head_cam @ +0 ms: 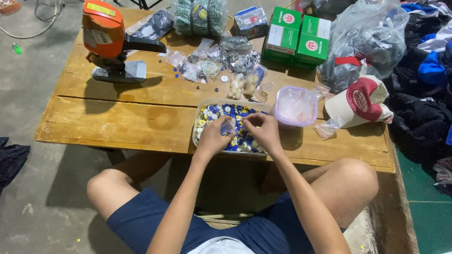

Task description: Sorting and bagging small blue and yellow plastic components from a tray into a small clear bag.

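A clear plastic tray (201, 104) full of blue, white and yellow buttons sits at the front of a low wooden table (141, 117). Both hands are over it. My left hand (215, 135) pinches a small clear plastic bag (229, 126) above the buttons. My right hand (261, 129) has its fingers curled beside the bag's top, touching it; what the fingers pinch is too small to tell.
A round clear container (296, 107) stands right of the tray, with a red and white cap (362, 101) beyond it. An orange machine (106, 37) stands far left. Bagged buttons (221, 61), green boxes (296, 35) and piled clothing (423, 94) crowd the back and right.
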